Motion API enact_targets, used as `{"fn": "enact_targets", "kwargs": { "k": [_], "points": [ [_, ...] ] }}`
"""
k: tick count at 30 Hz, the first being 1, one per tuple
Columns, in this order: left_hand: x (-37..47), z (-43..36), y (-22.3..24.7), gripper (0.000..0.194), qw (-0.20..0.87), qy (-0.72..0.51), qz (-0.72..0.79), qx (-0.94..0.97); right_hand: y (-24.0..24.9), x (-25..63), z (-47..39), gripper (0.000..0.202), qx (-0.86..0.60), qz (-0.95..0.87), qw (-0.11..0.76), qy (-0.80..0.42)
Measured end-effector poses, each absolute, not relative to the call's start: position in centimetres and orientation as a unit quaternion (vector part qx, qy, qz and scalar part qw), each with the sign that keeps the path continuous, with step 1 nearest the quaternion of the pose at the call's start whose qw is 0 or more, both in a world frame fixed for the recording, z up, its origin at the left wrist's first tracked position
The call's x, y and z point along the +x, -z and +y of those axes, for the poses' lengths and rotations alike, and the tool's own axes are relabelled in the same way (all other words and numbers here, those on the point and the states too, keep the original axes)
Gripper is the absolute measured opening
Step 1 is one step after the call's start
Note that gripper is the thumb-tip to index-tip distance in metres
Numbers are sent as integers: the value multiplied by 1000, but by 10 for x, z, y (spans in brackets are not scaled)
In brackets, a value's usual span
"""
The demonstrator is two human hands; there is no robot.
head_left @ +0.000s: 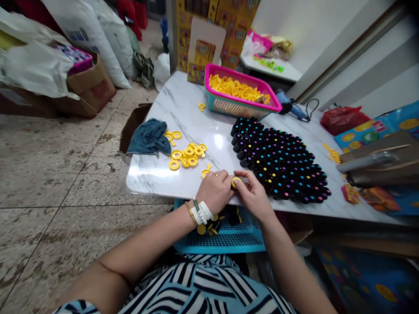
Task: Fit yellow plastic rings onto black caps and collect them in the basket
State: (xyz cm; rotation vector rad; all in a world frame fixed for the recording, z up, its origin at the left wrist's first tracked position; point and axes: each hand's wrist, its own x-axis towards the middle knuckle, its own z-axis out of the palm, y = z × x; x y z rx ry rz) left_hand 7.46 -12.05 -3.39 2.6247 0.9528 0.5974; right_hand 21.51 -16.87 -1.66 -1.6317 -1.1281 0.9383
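Note:
My hands meet over the front edge of the white marbled table (150, 181). My right hand (253, 194) pinches a yellow plastic ring piece (235, 181) between thumb and fingers. Against it, my left hand (213, 192) is closed with curled fingers, and what they hold is hidden. Just beyond the left fingers lies a yellow ring with a short tab (206, 172). More loose yellow rings (190, 153) are heaped farther left. To the right stand many black cylindrical pieces (278, 161) with coloured dots on top, packed close together.
A pink-rimmed basket (211, 98) of yellow pieces stands at the back. A blue cloth (149, 137) hangs over the left edge. Below my hands is a blue basket (225, 248) with yellow and black pieces. A brown box (389, 159) and red bag (343, 120) sit right.

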Motion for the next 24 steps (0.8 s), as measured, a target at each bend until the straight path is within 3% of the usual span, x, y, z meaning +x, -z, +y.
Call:
{"fn": "enact_targets", "kwargs": {
  "k": [6,11,17,21,24],
  "points": [
    [32,-137,36,52,96,-285,368,880,30,200,-219,26,-640,-419,491,-417],
    [31,-135,41,18,135,-291,356,878,49,198,-262,16,-646,-434,511,-364],
    [78,-144,39,15,201,-301,240,901,52,221,-255,30,-699,-410,523,-263],
    [102,-136,35,15,251,-300,234,890,42,231,-238,41,-737,-573,349,-84],
    [120,-121,32,17,267,-324,299,857,39,232,-233,39,-745,-627,225,-20]
  ]
}}
